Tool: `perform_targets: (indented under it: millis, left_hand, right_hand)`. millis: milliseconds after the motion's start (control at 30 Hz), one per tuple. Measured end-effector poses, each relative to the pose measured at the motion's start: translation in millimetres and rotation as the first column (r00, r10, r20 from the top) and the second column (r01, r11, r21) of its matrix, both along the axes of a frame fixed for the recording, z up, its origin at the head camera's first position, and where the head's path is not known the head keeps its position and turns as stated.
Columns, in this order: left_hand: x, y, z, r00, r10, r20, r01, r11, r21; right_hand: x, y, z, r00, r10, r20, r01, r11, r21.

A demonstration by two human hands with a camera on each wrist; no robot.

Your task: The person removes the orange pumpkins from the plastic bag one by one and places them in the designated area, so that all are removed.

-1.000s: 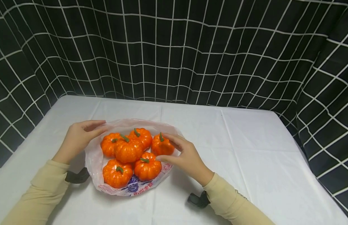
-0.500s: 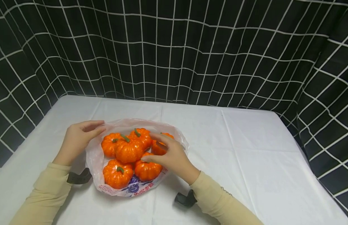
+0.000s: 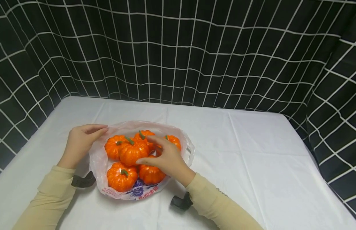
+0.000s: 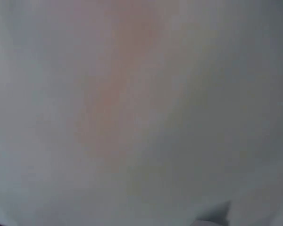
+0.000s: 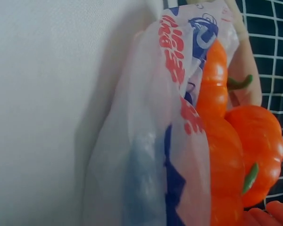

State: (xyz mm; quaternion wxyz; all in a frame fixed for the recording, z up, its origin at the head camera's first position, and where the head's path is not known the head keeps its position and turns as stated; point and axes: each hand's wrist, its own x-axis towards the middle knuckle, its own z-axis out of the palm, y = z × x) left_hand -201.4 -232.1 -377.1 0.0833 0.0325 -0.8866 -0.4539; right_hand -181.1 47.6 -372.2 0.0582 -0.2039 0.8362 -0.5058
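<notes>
Several shiny orange toy pumpkins with green stems sit in a thin plastic bag [image 3: 96,169] with its mouth spread wide, in the head view. One pumpkin [image 3: 132,155] rests on top of the others in the middle. My left hand [image 3: 80,140] pinches the bag's far-left rim between thumb and fingers. Over the right side of the bag, my right hand [image 3: 167,159] has thumb and fingers spread, the thumb tip overlapping the top pumpkin's right edge. The right wrist view shows fingertips [image 5: 273,214] beside a pumpkin [image 5: 257,150]. Pale blur fills the left wrist view.
A white cloth covers the table [image 3: 238,166]. Dark curtains [image 3: 178,54] with a white grid enclose the back and sides. Black wrist mounts [image 3: 181,202] hang under both sleeves, near the bag's lower sides.
My right hand has moved left, from the right-hand pumpkin toward the top middle one, uncovering the right-hand one. My left hand stays at the rim. The pumpkins keep their places.
</notes>
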Motion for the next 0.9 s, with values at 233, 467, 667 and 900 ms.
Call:
perform_targets:
  millis: [233,467,667,900]
  left_hand:
    - [-1.5,2.3,-2.6,1.0,0.014,-0.007,-0.014,1.0,0.011]
    - [-1.6,4.2,-3.9,0.999,0.02,-0.034,-0.019,1.0,0.008]
    - [-1.4,4.6,-4.8,0.999,0.021,-0.042,-0.021,1.0,0.011]
    - [0.9,4.5,-2.6,0.998,0.029,-0.055,-0.028,0.999,0.022]
  right_hand:
    - [0.2,-9,-2.8,1.0,-0.002,0.008,0.002,0.999,0.037]
    - [0.3,-14,-9.0,1.0,-0.015,0.024,0.014,0.999,0.044]
    - [-0.1,-17,-11.8,1.0,-0.025,0.001,0.025,0.999,0.048]
    - [1.4,-18,-11.6,0.999,-0.034,-0.018,0.034,0.999,0.009]
